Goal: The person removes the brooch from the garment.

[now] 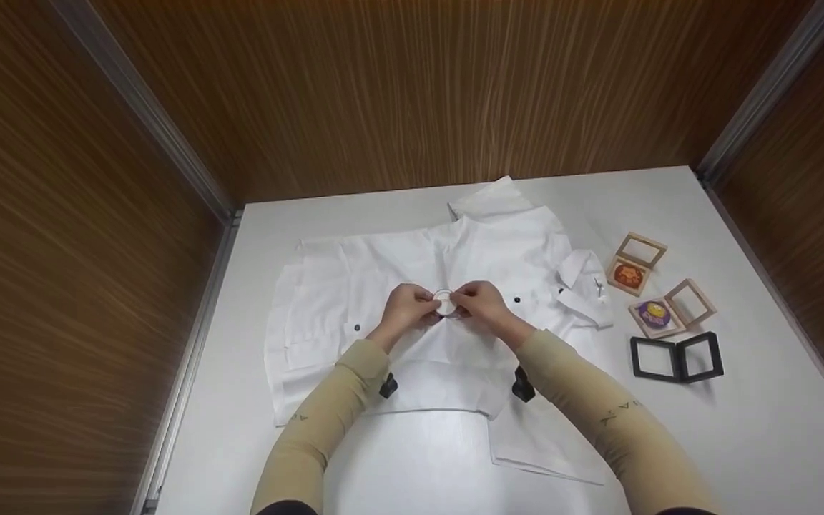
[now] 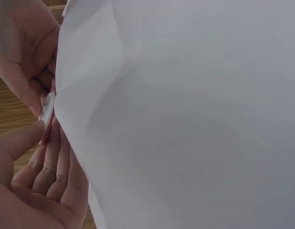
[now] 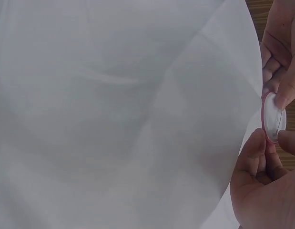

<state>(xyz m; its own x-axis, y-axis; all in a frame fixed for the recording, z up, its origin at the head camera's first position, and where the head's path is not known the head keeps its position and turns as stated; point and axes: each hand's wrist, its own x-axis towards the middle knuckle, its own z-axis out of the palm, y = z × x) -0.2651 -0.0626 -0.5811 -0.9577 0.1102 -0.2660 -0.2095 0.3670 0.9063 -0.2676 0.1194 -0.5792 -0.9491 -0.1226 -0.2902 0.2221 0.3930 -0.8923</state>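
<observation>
A round pin badge (image 1: 444, 302) with a white back and reddish rim is held between both hands. My left hand (image 1: 408, 306) pinches one side of it; in the left wrist view the thumb (image 2: 30, 136) lies on the badge's back. From the other side my right hand (image 1: 482, 302) pinches it too, and the thin pin shows across the back of the badge (image 3: 272, 119) in the right wrist view. Beneath the hands a white garment (image 1: 398, 261) with dark buttons lies spread out. Its cloth hides some fingertips in both wrist views. Whether the pin passes through the cloth, I cannot tell.
To the right stand two open wooden cases, one with an orange-red badge (image 1: 628, 275), the other with a purple and yellow badge (image 1: 654, 315). Nearer lies an open black hinged frame (image 1: 678, 357). Wood-grain panels (image 1: 412, 93) wall the white table (image 1: 412, 465) at back and sides.
</observation>
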